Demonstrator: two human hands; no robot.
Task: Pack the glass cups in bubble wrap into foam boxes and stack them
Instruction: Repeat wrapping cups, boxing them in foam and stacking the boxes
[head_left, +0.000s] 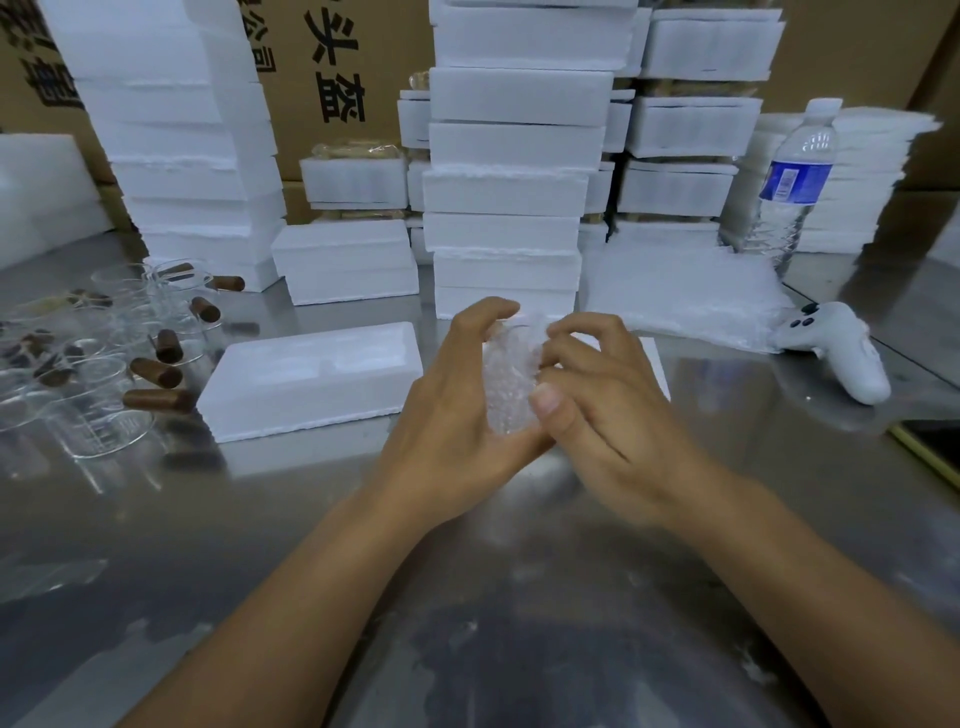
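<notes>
head view: both hands meet at centre, just above the steel tabletop (519, 597). the left hand (457, 415) cups a glass cup in bubble wrap (511, 379) from its side, fingers curled over the top; the right hand (608, 410) presses against the other side, thumb flat on the wrap and fingertips tucking the loose edge at the rim. so neither hand is spread; both are closed round the bundle.

just left of the hands lies an open foam box (311, 379), its moulded recess looking bare, touching nothing. farther left, bare glass cups (98, 415) with brown wooden handles (156, 371) wait in a cluster. behind stand stacks of closed foam boxes (506, 192), a heap of bubble wrap sheets (685, 296), a water bottle (795, 182) and a white controller (836, 353).

judgement: the cup looks light but brittle, and the wrap soft and slippery, so it wants a grip round the body, not the rim, with the loose flap pinned until it seats in the recess.
</notes>
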